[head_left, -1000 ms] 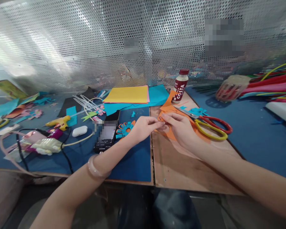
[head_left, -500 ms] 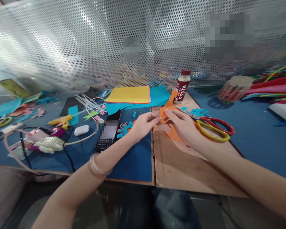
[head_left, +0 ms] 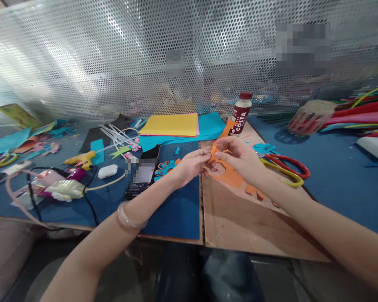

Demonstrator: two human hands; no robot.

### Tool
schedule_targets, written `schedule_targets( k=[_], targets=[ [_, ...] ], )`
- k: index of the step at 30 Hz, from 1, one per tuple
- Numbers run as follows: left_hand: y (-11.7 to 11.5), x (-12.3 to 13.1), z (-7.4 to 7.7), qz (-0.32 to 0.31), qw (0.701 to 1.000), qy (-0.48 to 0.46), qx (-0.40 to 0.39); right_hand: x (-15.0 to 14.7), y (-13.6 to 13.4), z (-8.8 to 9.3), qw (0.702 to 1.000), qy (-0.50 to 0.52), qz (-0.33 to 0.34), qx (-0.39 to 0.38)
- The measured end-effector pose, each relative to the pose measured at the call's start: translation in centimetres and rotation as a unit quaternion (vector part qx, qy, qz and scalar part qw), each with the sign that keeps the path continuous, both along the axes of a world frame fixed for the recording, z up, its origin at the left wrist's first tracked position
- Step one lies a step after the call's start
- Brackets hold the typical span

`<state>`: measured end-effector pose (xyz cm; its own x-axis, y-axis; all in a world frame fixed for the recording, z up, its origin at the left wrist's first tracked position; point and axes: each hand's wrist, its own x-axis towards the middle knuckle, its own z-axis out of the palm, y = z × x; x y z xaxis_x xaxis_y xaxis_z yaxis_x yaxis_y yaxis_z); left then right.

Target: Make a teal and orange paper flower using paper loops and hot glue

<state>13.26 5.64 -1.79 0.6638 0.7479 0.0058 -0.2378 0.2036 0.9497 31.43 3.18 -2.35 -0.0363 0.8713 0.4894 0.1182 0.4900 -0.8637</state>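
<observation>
A small piece of orange paper (head_left: 213, 152) is pinched between both hands over the wooden strip of the table. My left hand (head_left: 192, 165), with a pale bangle on its wrist, grips the piece's left side. My right hand (head_left: 241, 157) has thumb and fingers closed on its other side. Under the hands lies a larger cut orange sheet (head_left: 231, 178), partly covered by my right hand. Red and yellow scissors (head_left: 291, 165) rest just right of that hand, their blades hidden behind it. A blue and orange paper flower (head_left: 166, 167) lies left of my left hand.
A bottle (head_left: 240, 113) stands behind my right hand. Yellow paper (head_left: 170, 125) is stacked at the back. On the left are a phone (head_left: 140, 180), a glue gun (head_left: 82, 160), a white earbud case (head_left: 107, 171) and cables. A clear jar (head_left: 311, 117) lies tipped at right.
My right hand's fingers have shifted slightly and bent the small orange piece, which now stands more upright. The larger orange sheet below shows more of its cut edge.
</observation>
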Motion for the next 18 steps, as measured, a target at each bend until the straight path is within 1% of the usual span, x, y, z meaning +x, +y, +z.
schedule_targets(
  k=[3, 7, 10, 13, 15, 17, 18],
  targets=[
    [-0.01, -0.08, 0.21, -0.018, 1.0, -0.004, 0.003, 0.43, -0.01, 0.38, 0.997, -0.073, 0.032, 0.026],
    [0.03, -0.1, 0.39, -0.015, 1.0, 0.012, 0.002, 0.68, 0.09, 0.49, 0.988, -0.135, 0.056, 0.052],
    [0.05, -0.11, 0.4, -0.024, 1.0, 0.019, 0.001, 0.71, 0.2, 0.28, 0.984, -0.147, 0.053, 0.079],
    [0.26, -0.13, 0.24, -0.025, 0.999, 0.022, 0.01, 0.68, 0.22, 0.06, 0.981, -0.16, 0.031, 0.102],
    [0.52, -0.16, 0.08, -0.011, 0.999, 0.028, 0.019, 0.63, 0.2, -0.01, 0.981, -0.162, 0.003, 0.108],
    [0.77, -0.23, -0.05, 0.031, 0.998, 0.03, 0.049, 0.55, 0.16, 0.01, 0.983, -0.148, -0.021, 0.107],
    [0.84, -0.29, -0.08, 0.059, 0.994, 0.034, 0.081, 0.5, 0.12, 0.05, 0.984, -0.138, -0.031, 0.104]
  ],
)
